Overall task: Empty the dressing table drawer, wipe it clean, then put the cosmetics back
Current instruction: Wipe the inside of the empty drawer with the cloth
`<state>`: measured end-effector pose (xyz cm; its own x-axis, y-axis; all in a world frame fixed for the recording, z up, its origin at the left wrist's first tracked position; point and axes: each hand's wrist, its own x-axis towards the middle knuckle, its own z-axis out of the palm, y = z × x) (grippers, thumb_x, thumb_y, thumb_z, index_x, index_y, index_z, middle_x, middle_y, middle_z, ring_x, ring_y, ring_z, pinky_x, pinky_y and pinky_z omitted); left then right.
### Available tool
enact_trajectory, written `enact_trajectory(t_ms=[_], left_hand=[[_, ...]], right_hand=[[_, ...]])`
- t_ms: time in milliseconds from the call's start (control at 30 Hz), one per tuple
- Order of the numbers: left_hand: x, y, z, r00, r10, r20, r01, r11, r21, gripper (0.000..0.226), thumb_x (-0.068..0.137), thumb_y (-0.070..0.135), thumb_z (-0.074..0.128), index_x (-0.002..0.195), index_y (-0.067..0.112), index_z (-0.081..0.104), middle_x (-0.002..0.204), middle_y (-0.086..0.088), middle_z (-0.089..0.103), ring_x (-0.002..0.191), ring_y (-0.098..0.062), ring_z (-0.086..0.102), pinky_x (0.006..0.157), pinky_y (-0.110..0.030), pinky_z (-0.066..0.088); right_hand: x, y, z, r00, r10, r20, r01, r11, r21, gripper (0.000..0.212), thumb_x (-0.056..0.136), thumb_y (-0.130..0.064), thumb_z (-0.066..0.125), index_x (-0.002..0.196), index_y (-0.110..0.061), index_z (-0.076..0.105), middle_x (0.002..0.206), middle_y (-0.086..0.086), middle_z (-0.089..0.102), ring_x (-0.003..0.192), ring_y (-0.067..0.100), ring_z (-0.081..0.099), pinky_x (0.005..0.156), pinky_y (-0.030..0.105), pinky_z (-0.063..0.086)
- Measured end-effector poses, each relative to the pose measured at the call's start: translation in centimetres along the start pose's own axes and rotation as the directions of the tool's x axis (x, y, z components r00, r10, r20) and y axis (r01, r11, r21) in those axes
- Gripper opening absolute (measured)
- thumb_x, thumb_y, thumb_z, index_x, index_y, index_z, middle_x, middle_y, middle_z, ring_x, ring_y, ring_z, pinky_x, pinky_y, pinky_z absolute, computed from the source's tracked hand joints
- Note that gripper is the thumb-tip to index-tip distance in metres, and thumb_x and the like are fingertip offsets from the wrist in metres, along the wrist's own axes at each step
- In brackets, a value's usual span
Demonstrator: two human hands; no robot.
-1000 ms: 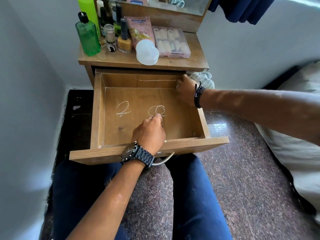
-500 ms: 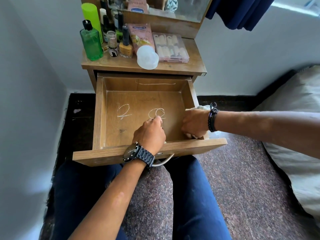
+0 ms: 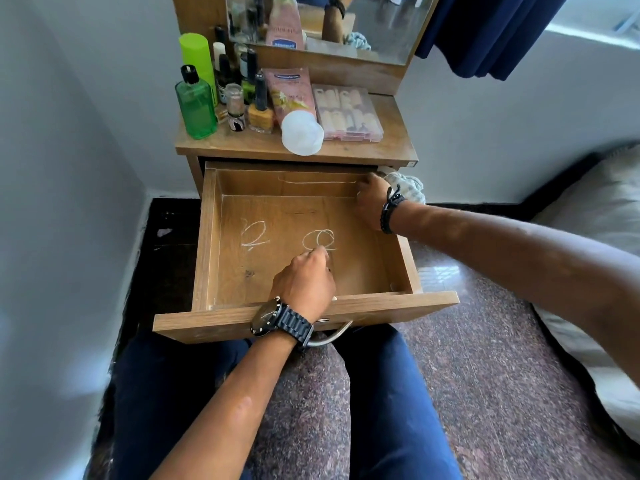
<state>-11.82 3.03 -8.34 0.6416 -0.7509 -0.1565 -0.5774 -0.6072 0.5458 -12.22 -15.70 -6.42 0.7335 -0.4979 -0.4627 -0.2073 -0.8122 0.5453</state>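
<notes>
Head view. We find the drawer [image 3: 211, 237] pulled fully out over the person's knees, its floor bare of cosmetics and marked with pale chalk-like scribbles [image 3: 254, 233].

The left hand [image 3: 304, 285] rests inside the drawer near the front panel, fingers curled into a closed grip with knuckles on the floor beside the right-hand scribble; we cannot tell whether it holds anything. A dark wristwatch [image 3: 277, 318] lies over the front edge.

The right hand [image 3: 372, 199] sits at the far right corner, on the top of the right side wall. Its grip is closed on a pale cloth [image 3: 408, 188], which bunches out beyond the hand, outside the drawer wall and just under the table [image 3: 381, 147] edge. A dark bracelet [image 3: 389, 211] circles that wrist.

The cosmetics stand on the table, well apart from both hands: a green bottle [image 3: 195, 110], a lime-green canister [image 3: 195, 58], a yellow nail polish bottle [image 3: 260, 114], a pink tube [image 3: 292, 95] with a white cap, and a clear case of false nails [image 3: 346, 110]. A mirror [image 3: 329, 22] rises behind them.
</notes>
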Motion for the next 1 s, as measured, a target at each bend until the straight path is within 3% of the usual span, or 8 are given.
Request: enact_trajectory(t_ms=[200, 367, 433, 500, 567, 667, 800, 1000], left_hand=[[0.0, 0.1, -0.5, 0.998, -0.002, 0.059, 0.003, 1.000, -0.023, 0.022, 0.092, 0.014, 0.043, 0.110, 0.016, 0.055, 0.100, -0.002, 0.065, 0.079, -0.024, 0.063, 0.065, -0.034, 0.053], [0.2, 0.2, -1.2, 0.992, 0.022, 0.128, -0.007, 0.993, -0.121, 0.030, 0.090, 0.012, 0.044, 0.117, 0.019, 0.055, 0.109, -0.006, 0.065, 0.093, -0.026, 0.062, 0.079, -0.036, 0.053], [0.0, 0.1, -1.6, 0.990, 0.033, 0.141, -0.012, 0.989, -0.148, 0.034, 0.091, 0.011, 0.044, 0.122, 0.020, 0.053, 0.113, -0.005, 0.064, 0.097, -0.025, 0.061, 0.083, -0.038, 0.052], [-0.3, -0.5, -2.2, 0.991, 0.056, 0.123, -0.038, 0.989, -0.142, 0.034, 0.092, 0.012, 0.045, 0.124, 0.020, 0.051, 0.113, -0.004, 0.064, 0.088, -0.023, 0.062, 0.074, -0.037, 0.054], [-0.6, -1.7, -2.9, 0.995, 0.060, 0.078, -0.053, 0.995, -0.087, 0.033, 0.093, 0.015, 0.045, 0.125, 0.022, 0.050, 0.114, -0.001, 0.062, 0.078, -0.017, 0.060, 0.063, -0.031, 0.051], [-1.1, -4.2, -4.2, 0.999, 0.039, -0.025, -0.038, 0.998, 0.041, 0.033, 0.095, 0.015, 0.044, 0.127, 0.021, 0.049, 0.118, 0.003, 0.059, 0.064, -0.008, 0.053, 0.050, -0.020, 0.043], [-1.5, -7.6, -6.3, 0.949, 0.057, -0.310, -0.007, 0.987, 0.161, 0.029, 0.092, 0.009, 0.048, 0.120, 0.011, 0.057, 0.117, -0.009, 0.058, 0.082, -0.019, 0.054, 0.063, -0.027, 0.048], [-1.8, -9.6, -6.9, 0.934, -0.014, -0.357, 0.075, 0.985, 0.158, 0.033, 0.087, 0.002, 0.053, 0.119, 0.006, 0.057, 0.130, -0.012, 0.049, 0.116, -0.034, 0.044, 0.092, -0.043, 0.044]], right_hand=[[-0.4, -0.9, 0.7, 0.984, 0.157, -0.088, -0.129, 0.956, 0.263, 0.037, 0.097, -0.026, 0.042, 0.130, -0.013, 0.051, 0.137, 0.005, 0.048, 0.133, 0.023, 0.035, 0.112, 0.037, 0.023], [-2.6, 0.0, -1.2, 0.987, -0.049, 0.153, -0.027, 0.888, 0.459, 0.024, 0.089, -0.020, 0.058, 0.108, -0.008, 0.067, 0.114, 0.006, 0.067, 0.099, 0.019, 0.061, 0.092, 0.028, 0.048], [-3.4, 1.5, -2.1, 0.996, -0.027, 0.080, -0.027, 0.796, 0.605, 0.026, 0.094, -0.008, 0.047, 0.112, 0.002, 0.063, 0.118, 0.013, 0.065, 0.097, 0.022, 0.059, 0.083, 0.023, 0.046], [-3.9, 2.7, -2.1, 0.989, 0.091, 0.118, -0.149, 0.581, 0.800, 0.028, 0.095, -0.003, 0.040, 0.113, 0.002, 0.060, 0.117, 0.018, 0.061, 0.106, 0.029, 0.058, 0.078, 0.023, 0.045], [-3.0, 3.5, -0.8, 0.979, 0.026, 0.202, -0.202, 0.019, 0.979, 0.022, 0.090, 0.000, 0.040, 0.105, 0.000, 0.057, 0.104, 0.020, 0.061, 0.095, 0.030, 0.060, 0.080, 0.033, 0.048], [-2.0, 3.5, 0.8, 0.969, -0.154, 0.193, -0.247, -0.644, 0.724, 0.019, 0.094, -0.007, 0.037, 0.098, -0.003, 0.055, 0.090, 0.017, 0.064, 0.072, 0.026, 0.065, 0.063, 0.034, 0.056], [-0.9, 1.8, 0.9, 0.941, -0.163, 0.296, -0.285, -0.853, 0.438, 0.042, 0.098, -0.018, 0.024, 0.078, -0.004, 0.057, 0.072, 0.013, 0.064, 0.050, 0.023, 0.062, 0.046, 0.026, 0.052], [6.5, -0.7, 3.1, 0.805, 0.313, 0.503, -0.057, -0.804, 0.592, 0.029, 0.094, -0.027, 0.040, 0.112, -0.009, 0.054, 0.113, 0.007, 0.061, 0.102, 0.026, 0.061, 0.094, 0.037, 0.051]])
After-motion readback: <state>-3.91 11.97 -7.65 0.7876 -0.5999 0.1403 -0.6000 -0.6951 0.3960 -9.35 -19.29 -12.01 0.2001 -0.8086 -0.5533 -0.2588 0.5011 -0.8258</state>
